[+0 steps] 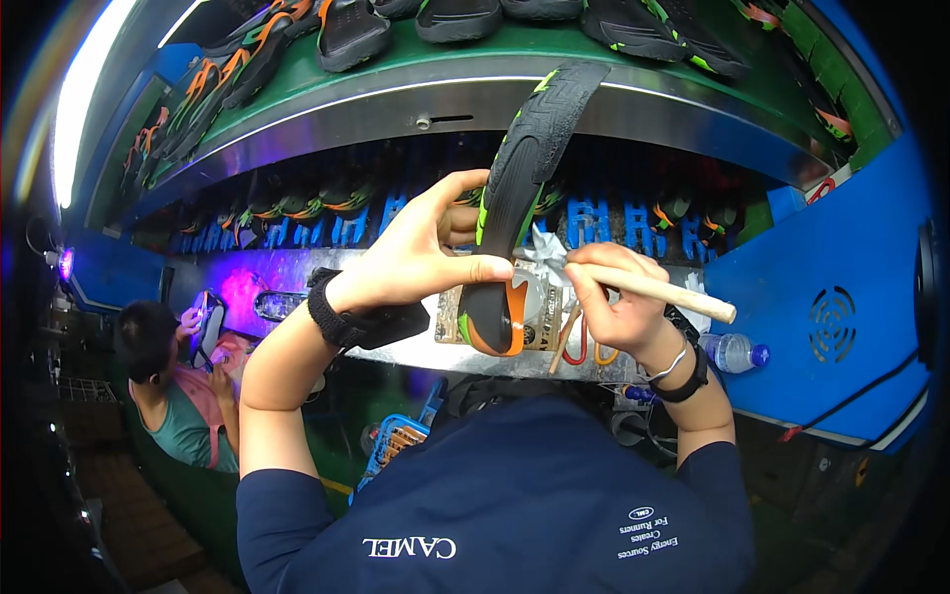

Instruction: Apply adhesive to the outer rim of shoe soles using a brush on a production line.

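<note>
A black shoe sole (pixel 520 188) with ridged tread and green-and-orange edging stands nearly upright above the metal workbench (pixel 416 346), pinched around its middle by the left hand (pixel 421 252). The right hand (pixel 618 297) is closed around a pale wooden brush handle (pixel 673 294), bristles touching the sole's edge. Behind, a green conveyor shelf (pixel 396 74) carries more soles (pixel 346 35); a water bottle (pixel 732 351) lies near the blue machine housing (pixel 831 297) to the right.

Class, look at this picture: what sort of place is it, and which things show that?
Probably a shoe factory line. The left hand holds a black shoe sole, the right hand a brush, and soles ride a green conveyor.
</note>
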A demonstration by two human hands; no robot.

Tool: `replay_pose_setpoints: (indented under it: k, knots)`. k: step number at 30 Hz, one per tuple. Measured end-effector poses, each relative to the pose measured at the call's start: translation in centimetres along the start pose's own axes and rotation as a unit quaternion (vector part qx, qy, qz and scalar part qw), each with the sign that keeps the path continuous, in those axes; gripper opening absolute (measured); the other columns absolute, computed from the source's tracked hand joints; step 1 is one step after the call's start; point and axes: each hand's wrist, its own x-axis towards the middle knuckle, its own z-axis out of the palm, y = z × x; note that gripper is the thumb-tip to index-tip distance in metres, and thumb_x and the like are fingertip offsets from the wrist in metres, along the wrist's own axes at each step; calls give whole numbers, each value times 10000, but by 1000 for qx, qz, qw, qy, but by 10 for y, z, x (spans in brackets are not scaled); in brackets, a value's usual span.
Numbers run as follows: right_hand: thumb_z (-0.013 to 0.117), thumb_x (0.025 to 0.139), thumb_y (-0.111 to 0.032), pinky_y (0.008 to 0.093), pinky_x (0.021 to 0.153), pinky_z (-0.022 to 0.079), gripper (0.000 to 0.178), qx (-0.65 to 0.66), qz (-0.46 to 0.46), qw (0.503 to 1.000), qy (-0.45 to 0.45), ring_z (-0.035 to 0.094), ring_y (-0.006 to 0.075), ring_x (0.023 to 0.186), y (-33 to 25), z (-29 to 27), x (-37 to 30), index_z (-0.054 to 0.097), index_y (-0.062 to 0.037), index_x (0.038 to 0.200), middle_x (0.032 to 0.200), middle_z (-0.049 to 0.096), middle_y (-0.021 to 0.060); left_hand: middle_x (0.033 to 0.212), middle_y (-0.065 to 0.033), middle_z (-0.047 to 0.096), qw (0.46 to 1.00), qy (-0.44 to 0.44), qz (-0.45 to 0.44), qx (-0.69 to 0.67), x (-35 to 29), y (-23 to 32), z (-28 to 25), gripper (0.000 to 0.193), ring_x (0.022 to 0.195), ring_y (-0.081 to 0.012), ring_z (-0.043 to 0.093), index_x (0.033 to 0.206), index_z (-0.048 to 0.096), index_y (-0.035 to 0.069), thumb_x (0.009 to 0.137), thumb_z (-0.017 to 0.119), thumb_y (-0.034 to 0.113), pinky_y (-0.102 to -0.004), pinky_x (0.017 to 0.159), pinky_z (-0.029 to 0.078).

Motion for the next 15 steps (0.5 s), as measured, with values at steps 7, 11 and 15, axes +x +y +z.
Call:
replay_pose_setpoints:
  k: [7, 11, 15]
  knots:
    - [612, 675, 53, 225, 453, 428, 50, 5, 29, 996, 80, 550, 149, 509, 1, -10, 15, 593, 34, 716, 684, 598, 104, 1068, -224, 529, 998, -33, -33, -50, -2, -3, 3, 783, 993, -242, 538, 1264, 203, -53, 691, 712, 110, -343, 859, 437]
    - [602, 698, 54, 199, 445, 413, 36, -16, 4, 994, 111, 543, 113, 524, 6, -16, 20, 592, 35, 727, 713, 604, 95, 1072, -240, 523, 998, -38, -46, -32, -3, -4, 3, 800, 1000, -259, 536, 1260, 199, -62, 686, 720, 135, -350, 863, 433]
    - [600, 704, 54, 199, 445, 410, 34, -18, -8, 991, 135, 540, 116, 521, 8, -19, 27, 589, 41, 734, 716, 602, 97, 1077, -251, 517, 997, -35, -44, -43, -3, -1, 6, 800, 1001, -265, 536, 1260, 198, -66, 688, 719, 136, -352, 860, 434]
